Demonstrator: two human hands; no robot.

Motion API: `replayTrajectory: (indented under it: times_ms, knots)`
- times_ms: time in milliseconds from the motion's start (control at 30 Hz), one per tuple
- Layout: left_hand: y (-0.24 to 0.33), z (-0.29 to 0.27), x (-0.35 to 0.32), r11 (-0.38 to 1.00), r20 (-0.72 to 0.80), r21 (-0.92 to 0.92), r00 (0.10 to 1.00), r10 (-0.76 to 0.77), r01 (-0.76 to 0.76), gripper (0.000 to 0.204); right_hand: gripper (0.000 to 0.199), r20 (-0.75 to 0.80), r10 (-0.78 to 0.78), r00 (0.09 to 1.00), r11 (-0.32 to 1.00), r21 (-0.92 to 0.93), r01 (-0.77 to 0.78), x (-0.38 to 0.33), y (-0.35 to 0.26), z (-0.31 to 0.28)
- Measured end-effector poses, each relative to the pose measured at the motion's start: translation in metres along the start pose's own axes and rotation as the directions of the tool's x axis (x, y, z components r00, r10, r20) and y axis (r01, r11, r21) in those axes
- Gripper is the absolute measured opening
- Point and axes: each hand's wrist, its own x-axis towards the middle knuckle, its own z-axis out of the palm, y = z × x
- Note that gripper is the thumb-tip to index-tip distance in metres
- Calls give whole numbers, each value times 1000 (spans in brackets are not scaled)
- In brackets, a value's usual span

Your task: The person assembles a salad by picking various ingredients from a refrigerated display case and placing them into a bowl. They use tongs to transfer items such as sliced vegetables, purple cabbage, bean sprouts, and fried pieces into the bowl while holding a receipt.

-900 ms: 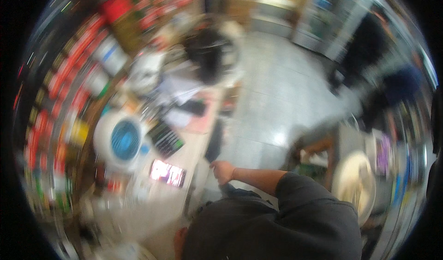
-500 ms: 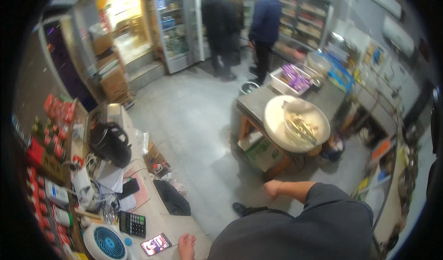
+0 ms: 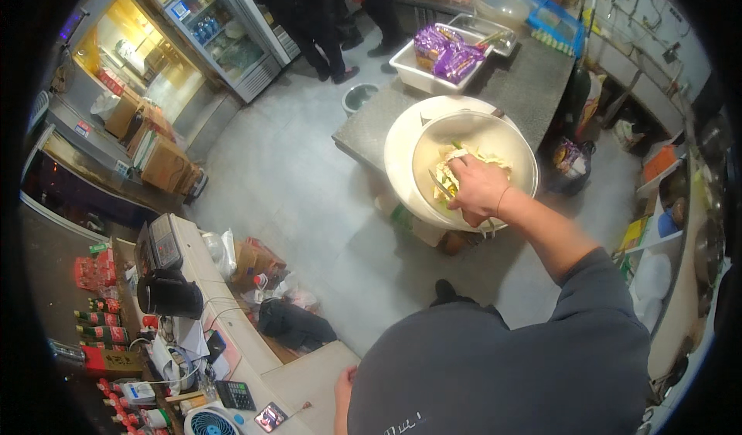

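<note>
My right hand [image 3: 481,190] reaches out into a wide cream bowl [image 3: 516,143] that sits on a round white tray [image 3: 399,153] on a grey stone table [image 3: 533,72]. Its fingers curl down into the chopped pale and green vegetables [image 3: 448,166] in the bowl. My left hand [image 3: 343,383] rests on the beige counter [image 3: 305,373] at my lower left. My dark grey shoulder covers most of it, and nothing shows in it.
A white tub with purple packets [image 3: 442,55] stands further along the table. Two people [image 3: 340,10] stand by glass-door fridges [image 3: 232,41]. The counter carries a scale [image 3: 158,242], a calculator [image 3: 234,395], a phone [image 3: 271,416] and bottles [image 3: 97,327]. A dark bag [image 3: 297,325] lies on the floor.
The view has swung from the counter toward the stone table. My right hand has moved forward from mid-air into the bowl. My left hand stays on the counter.
</note>
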Motion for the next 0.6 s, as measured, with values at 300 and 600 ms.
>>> replayTrajectory:
  times_ms: [300, 600]
  knots:
    - [173, -5, 89, 960, 6, 95, 965, 264, -263, 32, 72, 285, 164, 944, 965, 152, -214, 8, 64, 23]
    - [406, 26, 268, 621, 273, 182, 646, 713, -762, 30, 52, 250, 467, 848, 764, 368, -530, -36, 109, 18]
